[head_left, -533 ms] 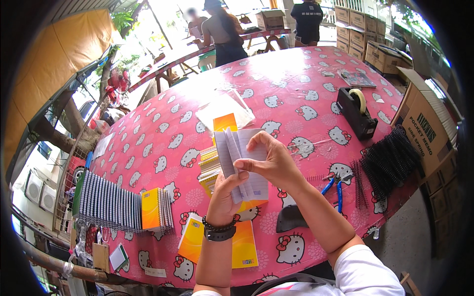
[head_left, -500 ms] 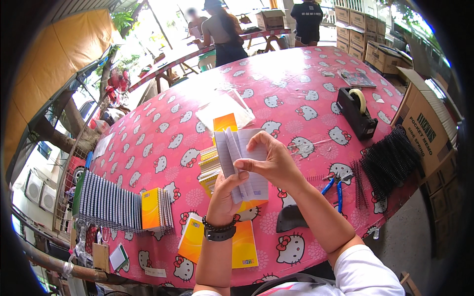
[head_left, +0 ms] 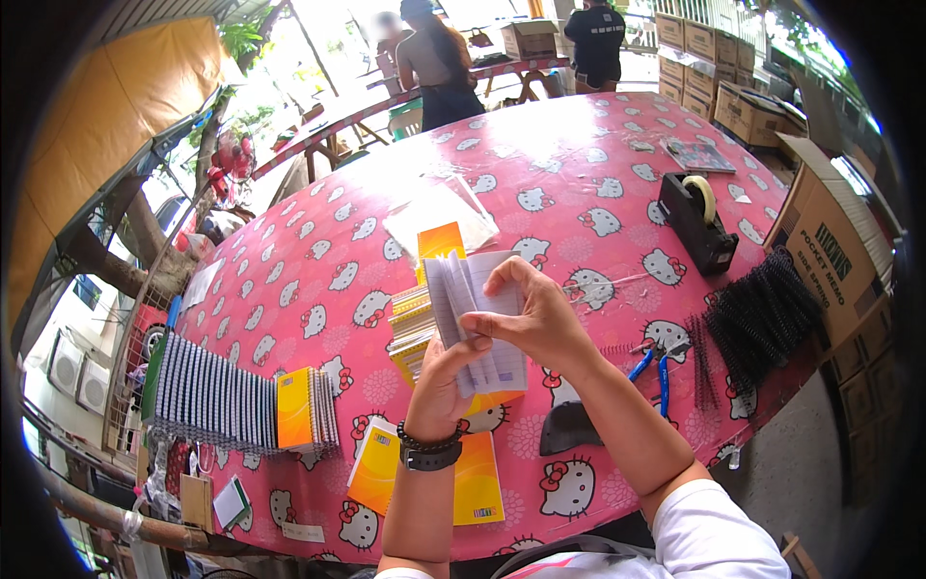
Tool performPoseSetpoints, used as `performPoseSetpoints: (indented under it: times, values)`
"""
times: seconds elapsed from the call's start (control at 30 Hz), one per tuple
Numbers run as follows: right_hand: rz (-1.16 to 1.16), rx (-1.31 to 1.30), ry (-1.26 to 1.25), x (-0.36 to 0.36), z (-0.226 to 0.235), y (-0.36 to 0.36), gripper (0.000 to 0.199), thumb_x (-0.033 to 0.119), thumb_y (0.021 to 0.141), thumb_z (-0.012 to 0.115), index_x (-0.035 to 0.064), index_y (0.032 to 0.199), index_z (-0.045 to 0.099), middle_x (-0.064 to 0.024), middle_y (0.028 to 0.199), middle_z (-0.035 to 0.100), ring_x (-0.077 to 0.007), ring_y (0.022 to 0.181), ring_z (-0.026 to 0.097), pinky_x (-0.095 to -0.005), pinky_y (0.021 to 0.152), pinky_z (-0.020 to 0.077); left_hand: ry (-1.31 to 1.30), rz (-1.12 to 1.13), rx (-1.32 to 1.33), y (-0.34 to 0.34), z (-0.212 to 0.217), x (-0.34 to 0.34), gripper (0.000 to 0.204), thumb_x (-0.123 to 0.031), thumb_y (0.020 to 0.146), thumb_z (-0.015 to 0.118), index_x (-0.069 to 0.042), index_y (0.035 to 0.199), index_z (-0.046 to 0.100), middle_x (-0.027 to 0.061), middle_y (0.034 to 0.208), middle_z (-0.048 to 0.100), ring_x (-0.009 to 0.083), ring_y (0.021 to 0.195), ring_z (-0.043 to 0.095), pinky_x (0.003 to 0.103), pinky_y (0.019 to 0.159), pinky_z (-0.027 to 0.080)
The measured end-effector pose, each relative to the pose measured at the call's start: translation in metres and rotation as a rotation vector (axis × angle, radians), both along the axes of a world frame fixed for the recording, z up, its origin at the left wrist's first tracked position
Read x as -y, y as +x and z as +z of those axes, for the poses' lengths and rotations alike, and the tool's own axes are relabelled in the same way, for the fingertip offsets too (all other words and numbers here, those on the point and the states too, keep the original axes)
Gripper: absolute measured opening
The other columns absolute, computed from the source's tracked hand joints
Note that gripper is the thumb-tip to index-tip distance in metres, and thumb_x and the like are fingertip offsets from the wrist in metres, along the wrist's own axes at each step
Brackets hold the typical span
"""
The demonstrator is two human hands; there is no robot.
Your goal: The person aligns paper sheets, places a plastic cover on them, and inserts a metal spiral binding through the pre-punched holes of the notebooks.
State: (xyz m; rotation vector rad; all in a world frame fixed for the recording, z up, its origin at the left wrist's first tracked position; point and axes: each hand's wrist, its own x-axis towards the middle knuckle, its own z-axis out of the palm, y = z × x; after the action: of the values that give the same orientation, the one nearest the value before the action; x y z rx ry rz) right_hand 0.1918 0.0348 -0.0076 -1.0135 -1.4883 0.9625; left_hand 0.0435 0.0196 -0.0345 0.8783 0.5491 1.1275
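Observation:
A small lined notepad (head_left: 503,365) is held open above the table, its white ruled pages fanned. My left hand (head_left: 446,378) grips its lower left side, thumb across the pages. With thumb and bent fingers, my right hand (head_left: 538,314) holds the right-hand pages. Just behind the pad, partly hidden by it, a stack of yellow-edged notepads (head_left: 410,323) lies with an orange cover (head_left: 441,239) at its far end. Nearer me, yellow-orange notepads (head_left: 477,480) lie flat on the table, partly covered by my left forearm.
A row of spiral-bound notepads (head_left: 217,394) stands at left on the pink patterned table (head_left: 371,275). To the right are blue-handled pliers (head_left: 663,381), black spiral coils (head_left: 762,314), a tape dispenser (head_left: 696,224) and a cardboard box (head_left: 834,236). People stand by a far table.
The pages have shifted slightly, with the left-hand leaves now fanned a little wider and tilted rightward. Both hands stay in nearly the same place.

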Motion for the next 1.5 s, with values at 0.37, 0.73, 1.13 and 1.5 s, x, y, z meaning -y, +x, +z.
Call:
performPoseSetpoints:
  times: [0.37, 0.73, 1.13, 1.5]
  values:
    - [-0.103, 0.012, 0.118, 0.004, -0.003, -0.005, 0.043, 0.009, 0.066, 0.061, 0.0046, 0.106, 0.046, -0.0127, 0.087, 0.052, -0.018, 0.071, 0.054, -0.0312, 0.061, 0.0466, 0.121, 0.01, -0.08, 0.003, -0.003, -0.009, 0.06, -0.002, 0.073, 0.064, -0.003, 0.123, 0.03, 0.0073, 0.108, 0.051, 0.0137, 0.099, 0.054, 0.028, 0.084, 0.045]
    - [0.062, 0.146, 0.268, 0.002, -0.003, 0.001, 0.029, 0.0, 0.071, 0.051, 0.0042, 0.099, 0.057, -0.0082, 0.09, 0.054, -0.0152, 0.07, 0.055, -0.0286, 0.061, 0.0464, 0.177, 0.057, -0.116, 0.002, 0.006, -0.007, 0.068, -0.002, 0.072, 0.069, -0.003, 0.124, 0.024, 0.0089, 0.108, 0.051, 0.0138, 0.099, 0.055, 0.027, 0.082, 0.048]
    - [0.271, -0.263, -0.09, -0.002, -0.004, -0.001, 0.025, 0.019, 0.078, 0.071, 0.0039, 0.084, 0.052, 0.0003, 0.078, 0.056, -0.0047, 0.074, 0.054, -0.0212, 0.059, 0.0439, 0.339, 0.119, -0.392, 0.003, 0.006, -0.005, 0.082, -0.006, 0.067, 0.076, -0.001, 0.127, 0.02, 0.0121, 0.108, 0.052, 0.0161, 0.094, 0.057, 0.027, 0.076, 0.05]
    - [0.2, -0.216, -0.015, -0.009, -0.017, 0.002, 0.036, 0.02, 0.069, 0.08, 0.0068, 0.08, 0.048, -0.0007, 0.079, 0.059, -0.005, 0.073, 0.054, -0.0199, 0.061, 0.0453, 0.371, 0.102, -0.38, 0.011, 0.007, -0.003, 0.084, -0.002, 0.067, 0.075, -0.002, 0.128, 0.019, 0.0135, 0.11, 0.051, 0.0182, 0.097, 0.056, 0.029, 0.077, 0.052]
